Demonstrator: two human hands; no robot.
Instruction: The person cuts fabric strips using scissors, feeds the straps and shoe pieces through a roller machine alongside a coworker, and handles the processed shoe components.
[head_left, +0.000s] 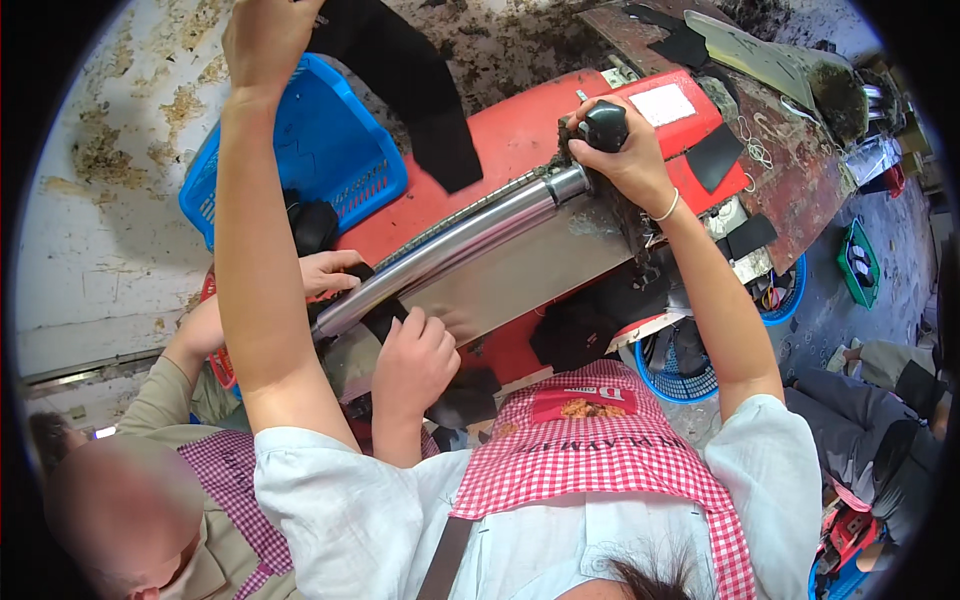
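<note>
My left hand [268,45], raised at the top left, is closed on the upper end of a long black fabric piece [405,85]. That piece hangs over the red machine [515,125], above its shiny metal roller [450,235]. On the right, my right hand [630,160] is wrapped round a black knob [604,127] beside the roller's end. A co-worker's two hands [415,360] are at the roller's left end, with a small dark piece [384,318] between them. The tips of my left fingers are partly cut off by the picture's edge.
A blue plastic basket [335,130] stands behind my left forearm. Dark cut pieces [715,157] lie on the machine's right side and on the brown table [800,185]. Below are a black fabric heap [575,330] and blue baskets [680,385]. The co-worker [130,510] is close on my left.
</note>
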